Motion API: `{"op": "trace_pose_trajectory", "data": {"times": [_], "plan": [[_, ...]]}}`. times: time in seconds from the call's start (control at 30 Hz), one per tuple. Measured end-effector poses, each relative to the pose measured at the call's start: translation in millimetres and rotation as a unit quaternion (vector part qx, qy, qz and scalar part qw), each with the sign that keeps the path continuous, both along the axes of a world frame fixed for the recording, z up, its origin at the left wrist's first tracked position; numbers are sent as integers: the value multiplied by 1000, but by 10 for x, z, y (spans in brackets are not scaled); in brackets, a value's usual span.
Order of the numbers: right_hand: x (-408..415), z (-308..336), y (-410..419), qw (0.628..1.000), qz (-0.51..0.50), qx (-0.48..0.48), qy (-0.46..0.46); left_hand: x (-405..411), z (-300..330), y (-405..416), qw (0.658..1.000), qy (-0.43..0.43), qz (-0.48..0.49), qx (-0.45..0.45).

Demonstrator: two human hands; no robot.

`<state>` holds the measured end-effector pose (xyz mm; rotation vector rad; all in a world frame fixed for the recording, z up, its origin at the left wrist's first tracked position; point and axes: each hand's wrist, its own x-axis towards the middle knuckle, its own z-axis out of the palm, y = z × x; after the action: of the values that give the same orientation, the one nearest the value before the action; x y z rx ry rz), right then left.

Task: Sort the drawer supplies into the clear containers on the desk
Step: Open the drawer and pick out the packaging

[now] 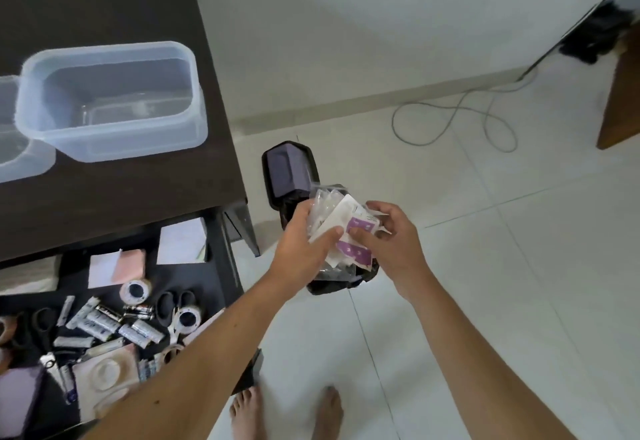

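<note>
Both forearms reach out from the bottom edge, and the left hand point(304, 249) and right hand point(391, 242) are each curled round a crinkly wad of clear plastic packets point(334, 221) with purple-and-white paper bits, held over the open black bin point(289, 173) on the floor, just off the desk's right edge. Looks like trash is getting weeded out, so I'd fan the wad apart first so nothing useful gets dropped in. Real supplies are in the open drawer point(218, 259) under the desk's point(121, 207) near edge: shiny cylindrical batteries point(104, 323), tape rolls point(135, 290), black-handled scissors point(175, 304), sticky note pads point(116, 266). Big clear container point(110, 100) sits near the desk's right edge, smooth, rounded corners, looks empty, with a second container point(15, 148) at the left edge
</note>
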<state>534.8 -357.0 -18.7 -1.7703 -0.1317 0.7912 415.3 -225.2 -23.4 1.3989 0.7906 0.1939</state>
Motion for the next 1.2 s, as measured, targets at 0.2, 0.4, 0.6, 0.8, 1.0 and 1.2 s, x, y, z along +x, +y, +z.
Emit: {"op": "trace_pose_trajectory", "data": {"times": [0.2, 0.4, 0.6, 0.8, 1.0, 1.2], "plan": [[410, -541, -24, 999, -20, -4, 41, 501, -508, -37, 997, 52, -9, -48], [695, -1056, 11, 999, 18, -34, 31, 752, -1006, -70, 988, 129, 74, -51], [825, -1366, 101, 991, 93, -95, -33, 753, -1307, 45, 978, 204, 36, 4], [896, -1394, -1, 988, 96, -114, -38, 620, -1336, 166, 974, 223, 48, 2], [770, -1200, 4, 984, 123, -115, -58, 495, -1100, 151, 982, 187, 7, 12], [454, -759, 24, 983, 130, -94, -85, 250, -640, 201, 994, 110, -19, 7]]}}
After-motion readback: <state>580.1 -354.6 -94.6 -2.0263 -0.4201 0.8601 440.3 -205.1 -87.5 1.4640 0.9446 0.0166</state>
